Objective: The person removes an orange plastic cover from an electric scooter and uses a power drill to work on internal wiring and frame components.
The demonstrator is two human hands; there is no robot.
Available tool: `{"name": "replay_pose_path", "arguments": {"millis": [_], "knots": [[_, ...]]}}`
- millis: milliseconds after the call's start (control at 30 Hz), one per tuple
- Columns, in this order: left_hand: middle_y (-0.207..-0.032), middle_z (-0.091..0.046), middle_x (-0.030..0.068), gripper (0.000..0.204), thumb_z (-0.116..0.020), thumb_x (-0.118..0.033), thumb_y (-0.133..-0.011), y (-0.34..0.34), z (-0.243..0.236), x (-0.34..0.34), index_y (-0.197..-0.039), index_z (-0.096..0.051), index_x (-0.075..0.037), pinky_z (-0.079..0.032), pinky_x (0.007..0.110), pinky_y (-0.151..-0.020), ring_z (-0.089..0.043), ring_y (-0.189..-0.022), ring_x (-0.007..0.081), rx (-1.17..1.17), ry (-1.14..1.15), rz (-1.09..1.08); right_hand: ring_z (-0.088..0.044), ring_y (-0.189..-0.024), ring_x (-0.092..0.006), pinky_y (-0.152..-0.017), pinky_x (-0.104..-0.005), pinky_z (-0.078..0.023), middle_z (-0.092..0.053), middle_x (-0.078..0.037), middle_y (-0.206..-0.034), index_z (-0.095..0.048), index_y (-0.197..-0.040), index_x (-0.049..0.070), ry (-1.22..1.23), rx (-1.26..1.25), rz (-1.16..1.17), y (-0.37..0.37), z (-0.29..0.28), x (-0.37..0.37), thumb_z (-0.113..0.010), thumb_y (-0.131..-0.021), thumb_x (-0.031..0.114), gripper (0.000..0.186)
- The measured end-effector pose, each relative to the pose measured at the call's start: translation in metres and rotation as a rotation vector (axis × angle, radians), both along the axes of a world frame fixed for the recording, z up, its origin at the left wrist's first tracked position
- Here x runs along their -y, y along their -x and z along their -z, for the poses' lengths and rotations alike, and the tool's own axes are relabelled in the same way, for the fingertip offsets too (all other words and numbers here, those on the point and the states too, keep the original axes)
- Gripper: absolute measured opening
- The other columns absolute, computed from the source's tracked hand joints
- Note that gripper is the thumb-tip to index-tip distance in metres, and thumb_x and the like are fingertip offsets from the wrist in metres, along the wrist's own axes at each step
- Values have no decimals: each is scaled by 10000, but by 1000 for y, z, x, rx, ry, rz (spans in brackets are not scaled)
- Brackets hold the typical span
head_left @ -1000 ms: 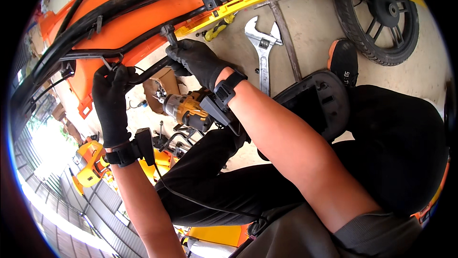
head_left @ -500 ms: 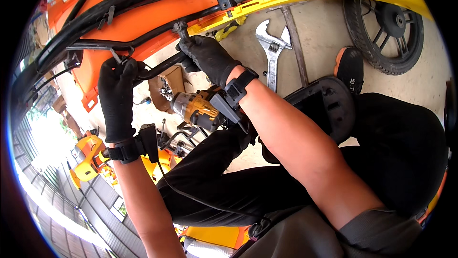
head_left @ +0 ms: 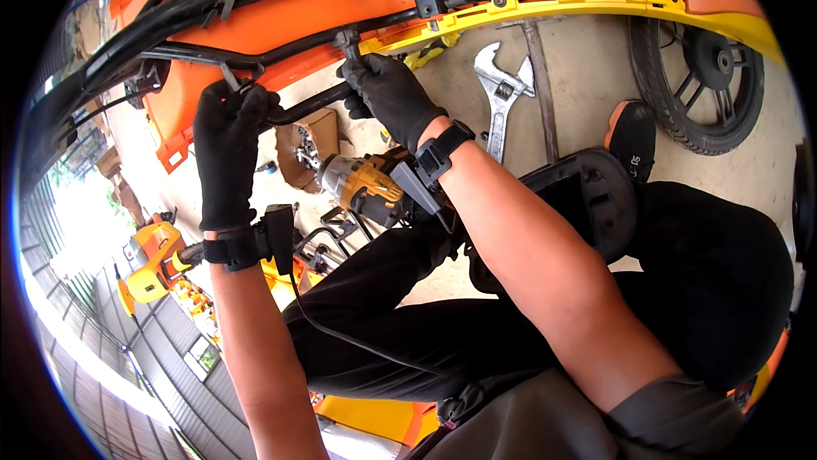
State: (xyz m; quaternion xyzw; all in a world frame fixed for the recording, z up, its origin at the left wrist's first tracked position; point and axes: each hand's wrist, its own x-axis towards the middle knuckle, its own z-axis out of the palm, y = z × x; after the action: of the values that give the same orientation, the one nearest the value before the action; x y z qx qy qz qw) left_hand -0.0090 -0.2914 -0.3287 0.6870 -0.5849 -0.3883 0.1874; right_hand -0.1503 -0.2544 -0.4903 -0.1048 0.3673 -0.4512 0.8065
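Note:
A black bent tube [head_left: 313,104] with flattened end brackets spans between my two gloved hands, just below the black frame of an orange-bodied vehicle. My left hand [head_left: 228,145] is closed around its left end, where a small metal tab sticks up past the fingers. My right hand [head_left: 393,98] grips the other end, its bracket [head_left: 346,41] standing above the thumb against the vehicle's lower edge. The gloves hide whether either end touches the frame.
A yellow-and-black power driver [head_left: 366,183] lies below the tube, beside an open cardboard box [head_left: 319,149] of small hardware. On the floor to the right are an adjustable wrench [head_left: 502,94], a metal bar [head_left: 542,90] and a spoked wheel [head_left: 711,64]. A black seat-like part [head_left: 608,205] is near my legs.
The whole view has shifted slightly to the right. Both hands keep the same grip on the tube, and its place against the frame looks nearly the same.

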Motion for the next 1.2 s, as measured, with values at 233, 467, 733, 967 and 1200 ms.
{"name": "replay_pose_path", "arguments": {"millis": [233,467,733,967,1200], "knots": [[-909,-676,120,212,-585,-128,-946,0,-1,-1,-1059,-521,40,-539,291,-786,-661,-831,154,66,-7,9,-553,-626,-84,-582,-237,-490,-576,-2,-744,-607,-958,22,22,3,-4,-1,7,2,-558,-968,238,221],[-911,-679,114,218,-581,-132,-950,2,-2,0,-1074,-512,34,-542,287,-772,-664,-830,155,96,-9,30,-558,-676,-82,-632,-235,-508,-576,0,-786,-591,-996,40,48,29,3,-2,5,3,-541,-982,228,195],[-908,-676,107,183,-572,-115,-952,1,-1,-1,-1059,-518,23,-548,294,-774,-663,-828,150,88,-2,20,-565,-692,-76,-640,-234,-509,-564,19,-809,-588,-1037,57,71,6,-30,1,9,3,-550,-978,250,205],[-856,-669,129,211,-623,-79,-907,4,-1,0,-1018,-501,52,-542,275,-702,-683,-813,173,33,25,-10,-545,-670,-63,-615,-224,-500,-545,31,-795,-595,-1084,61,57,83,-13,2,11,1,-554,-975,256,227],[-848,-667,136,214,-623,-88,-907,2,-2,1,-1000,-484,46,-541,282,-709,-683,-791,181,18,0,-13,-507,-582,-64,-542,-221,-485,-501,35,-740,-601,-999,51,66,42,-28,3,9,2,-576,-957,259,213]]}}
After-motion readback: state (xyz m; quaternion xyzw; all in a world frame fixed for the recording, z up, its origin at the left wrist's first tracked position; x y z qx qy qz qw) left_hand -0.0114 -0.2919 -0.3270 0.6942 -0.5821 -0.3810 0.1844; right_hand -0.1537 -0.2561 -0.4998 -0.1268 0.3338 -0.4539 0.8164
